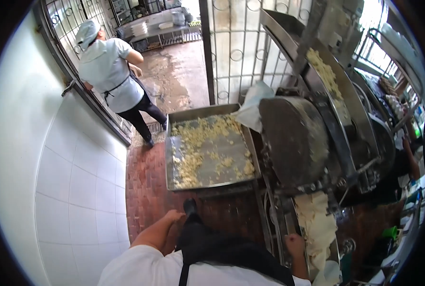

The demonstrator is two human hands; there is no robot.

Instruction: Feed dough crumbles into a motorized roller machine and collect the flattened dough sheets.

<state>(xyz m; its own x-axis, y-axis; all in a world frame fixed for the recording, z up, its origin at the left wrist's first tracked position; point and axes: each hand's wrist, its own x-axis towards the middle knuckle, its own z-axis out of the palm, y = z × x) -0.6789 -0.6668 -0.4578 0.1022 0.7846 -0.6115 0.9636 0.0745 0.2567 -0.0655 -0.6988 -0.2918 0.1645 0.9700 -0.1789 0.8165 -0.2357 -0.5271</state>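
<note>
My left hand (175, 215) hangs over the brick-red floor, near my dark shoe. It seems to hold nothing, though its fingers are too small to make out. On the other side, my right hand (294, 244) is beside the metal edge of the dough machine's lower trough, and I cannot tell whether it touches. A pale sheet of dough (315, 225) with ragged edges lies along that trough. Ahead of me is a large steel tray (212, 185) with crumbly pale dough (191, 150) scattered in it, thickest along its left and far sides.
The dough machine (293, 141) has a sloping steel chute (280, 35) with dough lumps (323, 69). A pale cloth (253, 105) hangs by the tray's corner. Another person (114, 75) stands in the doorway. A tiled wall (80, 193) runs along my left. Part of someone's arm (412, 155) shows far right.
</note>
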